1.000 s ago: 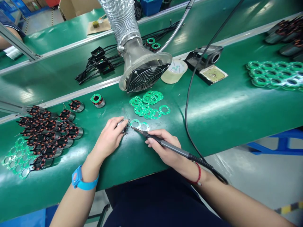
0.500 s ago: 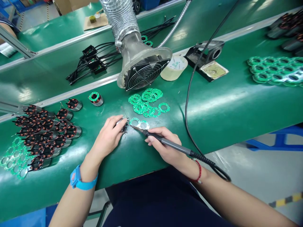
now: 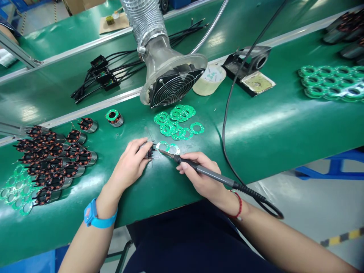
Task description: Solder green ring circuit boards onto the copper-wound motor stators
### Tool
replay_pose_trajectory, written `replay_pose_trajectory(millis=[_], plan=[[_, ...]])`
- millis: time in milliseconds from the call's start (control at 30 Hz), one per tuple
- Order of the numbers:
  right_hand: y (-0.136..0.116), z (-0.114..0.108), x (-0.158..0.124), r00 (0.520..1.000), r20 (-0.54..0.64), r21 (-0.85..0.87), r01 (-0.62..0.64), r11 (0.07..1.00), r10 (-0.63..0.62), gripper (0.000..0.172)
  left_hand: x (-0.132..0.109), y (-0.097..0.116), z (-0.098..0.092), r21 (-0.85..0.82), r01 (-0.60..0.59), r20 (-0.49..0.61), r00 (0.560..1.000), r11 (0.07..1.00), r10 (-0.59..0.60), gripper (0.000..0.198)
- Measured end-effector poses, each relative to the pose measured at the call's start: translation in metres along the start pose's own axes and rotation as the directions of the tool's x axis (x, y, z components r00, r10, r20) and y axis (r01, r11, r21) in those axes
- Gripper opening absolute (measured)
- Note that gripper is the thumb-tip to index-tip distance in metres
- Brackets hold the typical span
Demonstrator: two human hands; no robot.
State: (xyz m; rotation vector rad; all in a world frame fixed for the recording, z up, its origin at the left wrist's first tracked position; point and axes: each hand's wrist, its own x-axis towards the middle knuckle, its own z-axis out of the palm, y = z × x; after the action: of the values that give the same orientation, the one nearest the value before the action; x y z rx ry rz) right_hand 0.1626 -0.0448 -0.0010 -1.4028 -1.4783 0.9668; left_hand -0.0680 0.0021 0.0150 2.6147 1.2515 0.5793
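Note:
My left hand [image 3: 133, 161] is closed round a motor stator [image 3: 150, 150] lying on its side, mostly hidden under the fingers, its pin end facing right. In my right hand [image 3: 199, 170] is a soldering iron [image 3: 210, 173], held like a pen, its tip pointing left close to the stator's pins; whether it touches them I cannot tell. Two green ring-shaped circuit boards [image 3: 173, 149] lie just beyond the iron's tip. Farther back is a loose pile of more ring boards [image 3: 170, 129]. One stator with a ring board on top [image 3: 114, 118] stands behind my left hand.
Several bare stators [image 3: 57, 165] stand at the left beside ring boards [image 3: 18, 189]. A fume extractor fan [image 3: 174, 89] hangs over the bench, with a tape roll [image 3: 210, 79] and iron stand [image 3: 250, 72] to its right. The iron's black cord [image 3: 224, 129] loops down at the right.
The soldering iron and my right hand have shifted very slightly right. My left hand keeps its hold on the stator.

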Motion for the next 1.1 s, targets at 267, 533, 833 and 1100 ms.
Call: replay_pose_trajectory(millis=[267, 533, 833, 1100], plan=[[-0.0019, -0.0002, 0.0002, 0.999, 0.002, -0.029, 0.035, 0.999, -0.035, 0.012, 0.0002, 0.0002, 0.0007, 0.029, -0.003, 0.026, 1.0, 1.0, 0.002, 0.042], [-0.0049, -0.0004, -0.0024, 0.974, 0.026, -0.179, 0.225, 0.958, -0.224, 0.009, 0.0011, 0.0011, 0.0028, 0.075, -0.025, 0.007, 1.0, 0.997, 0.024, 0.046], [-0.0017, -0.0019, -0.0037, 0.983, -0.053, -0.113, 0.169, 0.979, -0.175, 0.009, 0.0004, 0.0028, 0.0018, 0.081, -0.023, 0.003, 1.0, 0.996, 0.023, 0.049], [-0.0066, -0.0023, -0.003, 0.982, -0.007, -0.153, 0.185, 0.971, -0.188, 0.008, 0.001, 0.0022, 0.002, 0.09, -0.03, 0.008, 1.0, 0.995, 0.029, 0.045]])
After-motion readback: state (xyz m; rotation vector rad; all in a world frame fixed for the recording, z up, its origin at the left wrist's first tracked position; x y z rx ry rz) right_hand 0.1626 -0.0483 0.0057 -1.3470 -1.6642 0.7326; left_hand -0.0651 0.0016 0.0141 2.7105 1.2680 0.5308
